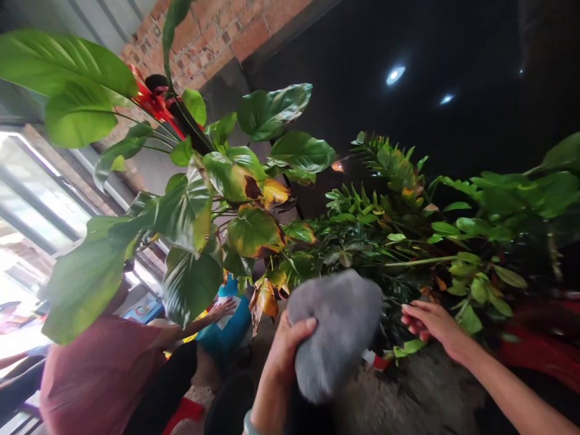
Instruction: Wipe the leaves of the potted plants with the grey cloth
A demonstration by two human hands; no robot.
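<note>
My left hand (290, 344) grips a grey fluffy cloth (338, 332), a bunched, soft pad with the thumb pressed on its near face. Right of it, my right hand (428, 323) is closed, its fingers curled and pressed together by the lower leaves; whatever they may hold is too small to make out. Just beyond both hands stand leafy green potted plants (362, 223). A tall plant with broad leaves (181, 211) rises on the left, several of its lower leaves yellow and brown at the edges.
At the lower left a person in a pink shirt (99, 374) leans over, one hand on a blue rounded object (226, 326). A red ribbon (151, 99) hangs on the tall plant. Behind the plants is a dark glossy wall (430, 60) with light reflections, topped by brick (212, 36).
</note>
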